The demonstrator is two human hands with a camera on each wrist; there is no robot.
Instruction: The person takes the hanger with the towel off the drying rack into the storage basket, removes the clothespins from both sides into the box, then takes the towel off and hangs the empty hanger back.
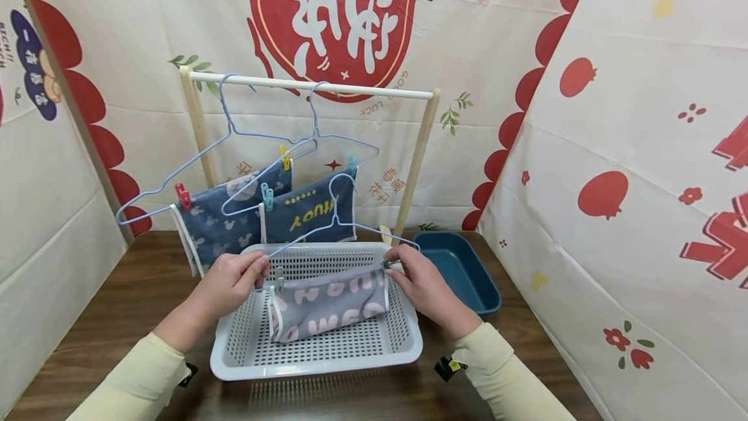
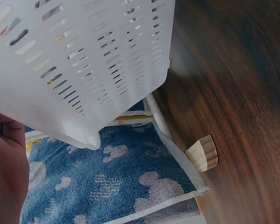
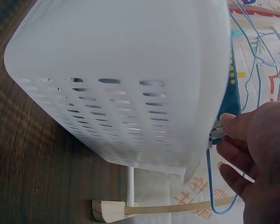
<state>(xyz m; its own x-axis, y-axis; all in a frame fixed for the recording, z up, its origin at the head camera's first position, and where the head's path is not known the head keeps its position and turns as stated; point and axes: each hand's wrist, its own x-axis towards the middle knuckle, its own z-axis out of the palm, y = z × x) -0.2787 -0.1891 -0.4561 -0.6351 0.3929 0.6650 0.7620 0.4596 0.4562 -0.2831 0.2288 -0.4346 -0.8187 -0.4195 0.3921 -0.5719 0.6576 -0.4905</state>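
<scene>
Lower centre of the frame: the left hand (image 1: pixel 234 281) grips the left end of a blue hanger (image 1: pixel 335 214); the right hand (image 1: pixel 419 279) pinches a grey clip (image 1: pixel 388 264) at the upper right corner of a grey towel (image 1: pixel 330 304), over a white basket (image 1: pixel 315 371). Left of centre, two blue towels (image 1: pixel 224 219) hang.

Soft, fairly even light filled the head view, brightest on the cream printed fabric backdrop (image 1: pixel 467 38); the dark brown wood-grain worktop (image 1: pixel 146 291) was dimmer, with a pale striped patch of light at lower centre. Wide-angle distortion stretched the frame's edges. The left-wrist view looked cool and hazy, a faint sheen marking the worktop near upper centre. In the right-wrist view, the white perforated plastic basket (image 3: pixel 116 42) appeared washed out, and the right hand's fingers (image 3: pixel 238 156) were shadowed.
</scene>
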